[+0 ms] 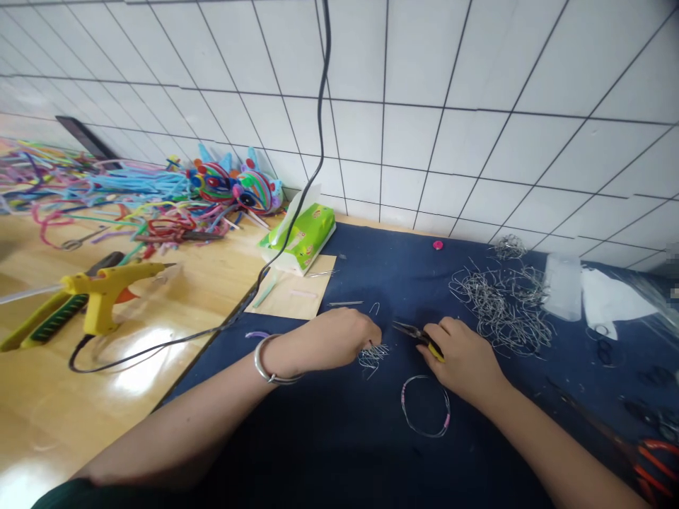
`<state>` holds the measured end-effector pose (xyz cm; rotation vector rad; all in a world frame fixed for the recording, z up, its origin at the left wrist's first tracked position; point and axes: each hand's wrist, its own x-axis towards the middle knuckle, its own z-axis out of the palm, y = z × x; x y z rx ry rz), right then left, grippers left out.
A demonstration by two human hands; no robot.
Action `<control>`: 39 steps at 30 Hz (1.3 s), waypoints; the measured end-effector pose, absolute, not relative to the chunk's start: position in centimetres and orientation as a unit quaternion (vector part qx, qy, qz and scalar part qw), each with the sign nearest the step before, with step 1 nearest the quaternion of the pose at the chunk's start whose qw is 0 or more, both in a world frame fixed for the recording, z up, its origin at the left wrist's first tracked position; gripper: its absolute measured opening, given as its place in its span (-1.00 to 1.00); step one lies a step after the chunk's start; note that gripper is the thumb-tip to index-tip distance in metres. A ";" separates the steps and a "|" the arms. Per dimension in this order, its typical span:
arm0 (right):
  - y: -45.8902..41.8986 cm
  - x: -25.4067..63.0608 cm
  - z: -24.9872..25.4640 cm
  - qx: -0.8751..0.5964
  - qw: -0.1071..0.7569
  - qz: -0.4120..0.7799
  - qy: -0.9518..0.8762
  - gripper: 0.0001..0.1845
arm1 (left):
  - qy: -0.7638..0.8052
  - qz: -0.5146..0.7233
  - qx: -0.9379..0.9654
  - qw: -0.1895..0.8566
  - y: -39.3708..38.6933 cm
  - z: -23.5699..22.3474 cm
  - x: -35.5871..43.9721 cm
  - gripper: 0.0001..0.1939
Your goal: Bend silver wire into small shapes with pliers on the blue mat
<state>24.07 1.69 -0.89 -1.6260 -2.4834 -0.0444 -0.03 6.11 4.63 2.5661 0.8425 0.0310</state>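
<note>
My right hand (461,357) is wrapped round a pair of needle-nose pliers (416,332) with yellow-and-black handles, their jaws pointing left. Opposite them, my left hand (339,338), a silver bangle at its wrist, is closed in a pinch; whatever its fingertips hold is hidden. Just under those fingertips lies a small pile of bent wire pieces (374,357). A hook-shaped wire (375,308) shows just beyond the left knuckles. Nearer to me, a wire ring with pink bands (425,406) rests on the dark blue cloth (361,431).
A large tangle of wire (501,304) spreads at the right, with scissors (647,459) at the lower right. Leftward are a yellow glue gun (106,290), a green tissue pack (305,237) and colourful pipe cleaners (143,184). A black cable (320,120) hangs across the view.
</note>
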 end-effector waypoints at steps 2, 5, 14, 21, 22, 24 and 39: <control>1.7 24.1 -0.8 -0.545 0.085 -0.011 -0.834 -0.81 | 0.297 0.003 0.929 0.220 6.1 4.8 0.0 -0.78; 1.7 24.1 -0.8 -0.543 0.089 -0.015 -0.835 -0.81 | 0.301 -0.013 0.928 0.217 6.1 5.0 -0.1 -0.78; 1.7 24.0 -0.9 -0.544 0.087 -0.018 -0.834 -0.81 | 0.304 -0.012 0.924 0.231 6.5 4.9 0.0 -0.86; 1.6 24.1 -0.8 -0.542 0.086 -0.016 -0.835 -0.81 | 0.292 0.016 0.916 0.276 7.0 5.0 -0.1 -0.82; 1.6 24.1 -0.8 -0.543 0.086 -0.015 -0.835 -0.81 | 0.292 0.016 0.915 0.277 7.0 5.0 -0.1 -0.82; 1.7 24.1 -0.8 -0.544 0.083 -0.013 -0.835 -0.81 | 0.297 0.020 0.914 0.274 7.0 5.1 -0.1 -0.82; 1.4 24.1 -0.5 -0.497 0.134 -0.055 -0.855 -0.78 | 0.339 0.087 0.812 0.467 8.8 4.4 -0.9 -0.83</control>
